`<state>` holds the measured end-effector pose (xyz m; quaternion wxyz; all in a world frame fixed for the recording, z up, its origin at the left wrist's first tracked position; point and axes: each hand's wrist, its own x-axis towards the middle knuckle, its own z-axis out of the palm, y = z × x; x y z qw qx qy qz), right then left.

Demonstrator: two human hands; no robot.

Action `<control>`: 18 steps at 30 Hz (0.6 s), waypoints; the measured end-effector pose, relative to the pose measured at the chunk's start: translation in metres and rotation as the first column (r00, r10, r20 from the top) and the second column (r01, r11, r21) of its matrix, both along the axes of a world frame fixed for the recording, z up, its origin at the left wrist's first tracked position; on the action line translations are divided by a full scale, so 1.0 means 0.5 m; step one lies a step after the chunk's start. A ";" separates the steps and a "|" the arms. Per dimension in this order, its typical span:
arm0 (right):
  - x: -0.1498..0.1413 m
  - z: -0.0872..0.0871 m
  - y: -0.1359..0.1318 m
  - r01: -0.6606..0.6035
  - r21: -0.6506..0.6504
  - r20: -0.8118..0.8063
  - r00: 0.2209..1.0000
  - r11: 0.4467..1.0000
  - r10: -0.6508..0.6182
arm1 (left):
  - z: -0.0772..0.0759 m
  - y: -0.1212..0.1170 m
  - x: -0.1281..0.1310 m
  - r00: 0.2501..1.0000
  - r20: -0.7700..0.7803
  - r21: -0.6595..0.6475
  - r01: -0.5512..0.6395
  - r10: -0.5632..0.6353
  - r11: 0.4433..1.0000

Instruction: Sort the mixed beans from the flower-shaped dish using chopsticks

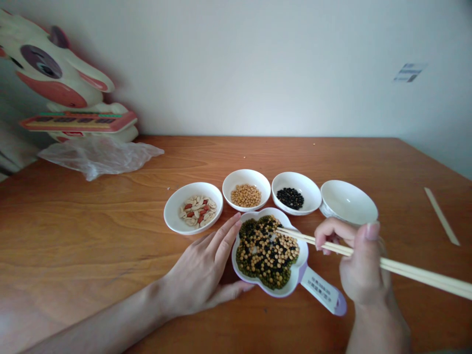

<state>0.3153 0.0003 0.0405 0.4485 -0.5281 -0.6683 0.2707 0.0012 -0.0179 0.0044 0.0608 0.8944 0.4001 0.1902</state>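
A flower-shaped white dish with a lilac edge and a handle [303, 255] stands in front of me, filled with mixed green beans, black beans and yellow soybeans [271, 250]. My left hand [201, 265] braces its left side, fingers along the upper rim and thumb at the lower rim. A pair of wooden chopsticks [416, 273] is gripped in my right hand [363, 260], over the dish's right side. Their tips are close together among the beans near the dish's middle; whether they pinch a bean I cannot tell.
Behind the dish stand white bowls: one with peanuts [198, 211], one with soybeans [246, 195], one with black beans [290, 198], and a bowl [348, 200] showing a bare inside. A paper strip [441, 216] lies right; a plastic bag [99, 155] and cow toy [73, 83] stand back left.
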 end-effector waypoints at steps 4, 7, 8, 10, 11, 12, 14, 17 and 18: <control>0.001 0.006 0.005 0.018 -0.013 -0.012 1.000 1.000 -0.018 | 0.002 -0.005 0.001 1.000 -0.002 -0.048 -0.015 0.015 0.999; -0.003 0.024 0.000 0.015 -0.043 -0.048 0.999 0.999 -0.017 | 0.001 -0.004 0.000 1.000 0.025 -0.096 -0.004 0.006 0.995; -0.005 0.031 -0.003 0.015 -0.056 -0.060 0.998 0.998 -0.018 | 0.000 -0.002 0.000 0.999 0.043 -0.111 0.000 0.005 0.994; -0.008 0.043 -0.009 0.022 -0.072 -0.082 0.996 0.997 -0.028 | 0.000 0.000 -0.001 0.997 0.079 -0.132 0.003 0.007 0.991; -0.009 0.048 -0.012 0.033 -0.074 -0.089 0.995 0.997 -0.040 | -0.001 0.001 -0.001 0.996 0.092 -0.140 0.003 0.010 0.990; -0.009 0.051 -0.013 0.041 -0.075 -0.091 0.995 0.996 -0.048 | -0.001 0.002 -0.002 0.995 0.099 -0.146 0.003 0.012 0.989; -0.007 0.054 -0.014 0.047 -0.080 -0.085 0.995 0.996 -0.053 | 0.000 0.003 -0.002 0.995 0.103 -0.155 0.002 0.014 0.988; 0.008 0.055 -0.018 0.051 -0.116 -0.041 0.998 0.992 -0.056 | 0.002 0.004 0.000 0.994 0.104 -0.168 -0.003 0.021 0.986; 0.016 0.055 -0.022 0.072 -0.127 -0.012 0.997 0.989 -0.075 | 0.003 0.004 0.001 0.994 0.107 -0.171 -0.003 0.022 0.985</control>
